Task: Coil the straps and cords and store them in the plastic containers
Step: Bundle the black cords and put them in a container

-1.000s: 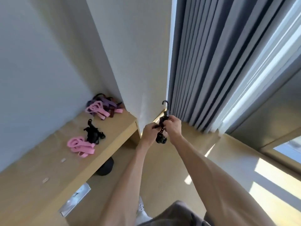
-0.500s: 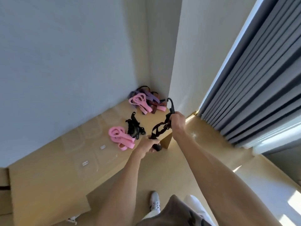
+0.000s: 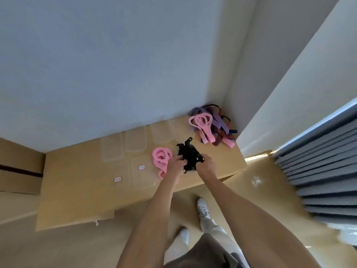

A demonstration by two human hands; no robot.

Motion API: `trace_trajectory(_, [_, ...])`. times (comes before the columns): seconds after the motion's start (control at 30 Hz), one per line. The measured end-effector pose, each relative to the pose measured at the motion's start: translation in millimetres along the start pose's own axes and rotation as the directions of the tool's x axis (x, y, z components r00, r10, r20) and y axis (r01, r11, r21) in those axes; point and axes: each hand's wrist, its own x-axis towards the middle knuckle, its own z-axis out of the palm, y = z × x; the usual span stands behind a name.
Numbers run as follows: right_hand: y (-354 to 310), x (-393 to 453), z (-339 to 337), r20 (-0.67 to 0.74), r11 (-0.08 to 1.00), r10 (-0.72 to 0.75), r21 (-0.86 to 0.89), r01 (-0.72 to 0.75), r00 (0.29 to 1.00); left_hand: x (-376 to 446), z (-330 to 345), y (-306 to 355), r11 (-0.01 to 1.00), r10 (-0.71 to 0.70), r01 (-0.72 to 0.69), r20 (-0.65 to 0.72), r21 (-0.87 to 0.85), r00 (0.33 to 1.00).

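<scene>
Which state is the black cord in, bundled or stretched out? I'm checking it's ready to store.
Bundled. The black cord sits as a tight clump over the desk, gripped by the left hand and right hand.

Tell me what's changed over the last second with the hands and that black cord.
Both hands, left hand and right hand, carried the black cord from mid-air near the curtain to above the desk, beside the near pink strap. Both grip it throughout; it now looks bunched. The strap pile in the corner and the clear containers stayed put.
</scene>
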Motion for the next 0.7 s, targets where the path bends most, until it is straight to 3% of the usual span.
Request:
trace_trajectory(0.07, [-4, 19, 4, -0.008, 1.000, -0.009, -0.008, 0.008, 1.000, 13, 3, 3, 0.984, 0.063, -0.054, -0.052, 0.169, 0.997])
trace_trajectory(0.37, [3, 101, 36, 0.076, 0.962, 0.097, -0.263, -0.074, 0.992, 89, 30, -18, 0.945, 0.110, -0.039, -0.203, 0.324, 0.973])
trace_trajectory(0.53, [14, 116, 56, 0.095, 0.922, 0.066, -0.386, -0.024, 0.993, 113, 28, -25, 0.876, 0.224, -0.070, -0.273, 0.478, 0.936])
trace_trajectory(0.7, [13, 103, 40, 0.076, 0.898, 0.012, -0.440, 0.023, 0.997, 105, 12, -13, 0.839, 0.230, -0.019, -0.322, 0.544, 0.918])
